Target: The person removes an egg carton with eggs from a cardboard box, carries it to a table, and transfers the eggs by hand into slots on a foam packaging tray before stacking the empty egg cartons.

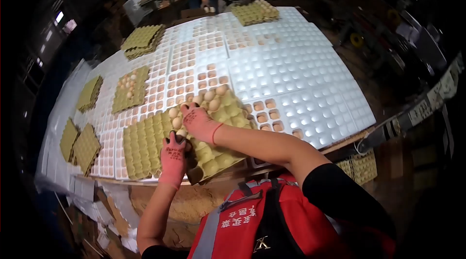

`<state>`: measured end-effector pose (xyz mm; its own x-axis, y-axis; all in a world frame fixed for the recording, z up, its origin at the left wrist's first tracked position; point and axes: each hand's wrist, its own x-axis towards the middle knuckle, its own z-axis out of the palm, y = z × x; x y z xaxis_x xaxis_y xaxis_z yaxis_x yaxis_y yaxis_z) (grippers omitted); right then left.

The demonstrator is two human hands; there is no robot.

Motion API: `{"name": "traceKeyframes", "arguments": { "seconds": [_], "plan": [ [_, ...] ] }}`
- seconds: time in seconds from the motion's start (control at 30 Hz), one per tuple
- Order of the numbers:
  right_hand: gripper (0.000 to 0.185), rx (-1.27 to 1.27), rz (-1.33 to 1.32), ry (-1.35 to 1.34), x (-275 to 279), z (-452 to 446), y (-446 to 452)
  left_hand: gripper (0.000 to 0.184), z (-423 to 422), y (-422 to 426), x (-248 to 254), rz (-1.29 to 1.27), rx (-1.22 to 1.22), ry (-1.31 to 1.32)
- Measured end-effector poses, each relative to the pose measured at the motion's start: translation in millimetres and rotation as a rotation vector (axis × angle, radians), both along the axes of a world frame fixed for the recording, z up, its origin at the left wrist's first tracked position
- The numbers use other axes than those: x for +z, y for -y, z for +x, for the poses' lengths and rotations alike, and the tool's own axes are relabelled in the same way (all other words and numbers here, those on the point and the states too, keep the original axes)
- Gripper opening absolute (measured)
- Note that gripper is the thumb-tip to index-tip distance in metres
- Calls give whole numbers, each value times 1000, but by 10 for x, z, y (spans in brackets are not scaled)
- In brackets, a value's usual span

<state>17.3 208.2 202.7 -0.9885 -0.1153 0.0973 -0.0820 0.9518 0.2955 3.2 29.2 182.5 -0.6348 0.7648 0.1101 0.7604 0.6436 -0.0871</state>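
Yellow-green tray [232, 113] partly filled with eggs [214, 105], left hand [173, 157] and right hand [197, 120] at them, grips unclear

Two yellow-green egg trays lie next to each other at the near edge of the counter [350, 139]. The left tray [141, 147] sits cups up, its moulded bumps in even rows. The right tray [218, 159] is turned at an angle to it. Pale, tan-tinted eggs [213, 105] cluster along the right tray's far edge, and more run in a line near where the trays meet; whether the trays overlap there is hard to tell.
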Motion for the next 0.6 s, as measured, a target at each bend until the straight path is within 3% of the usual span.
{"name": "traceKeyframes", "arguments": {
  "seconds": [0.07,0.1,0.17,0.27,0.3,0.33,0.4,0.43,0.47,0.53,0.6],
  "plan": [
    [45,14,-544,-5,109,248,-377,47,94,-21,91,-23,31,24],
    [61,-92,-908,68,319,531,-611,47,183,-37,181,3,51,30],
    [64,-256,-1150,-63,250,1088,-1181,48,207,-56,182,37,140,63],
    [58,-726,-998,-106,-204,1773,-2216,44,95,-36,152,178,152,113],
    [56,-796,-963,-137,-472,1934,-2489,43,149,-90,343,272,170,248],
    [55,-865,-932,-179,-700,1993,-2744,45,152,-120,412,355,121,221],
    [50,-792,-860,-113,-889,1988,-3013,40,356,-359,647,689,96,447],
    [48,-755,-829,-64,-1009,2020,-3068,35,433,-521,878,615,175,733],
    [50,-747,-831,-46,-1093,2037,-3108,38,641,-738,1049,715,336,1012],
    [55,-730,-819,-24,-1189,2026,-3274,49,717,-969,814,726,183,1260],
    [51,-657,-761,10,-1294,2171,-3417,48,1052,-1515,841,673,105,1511]
  ]
}}
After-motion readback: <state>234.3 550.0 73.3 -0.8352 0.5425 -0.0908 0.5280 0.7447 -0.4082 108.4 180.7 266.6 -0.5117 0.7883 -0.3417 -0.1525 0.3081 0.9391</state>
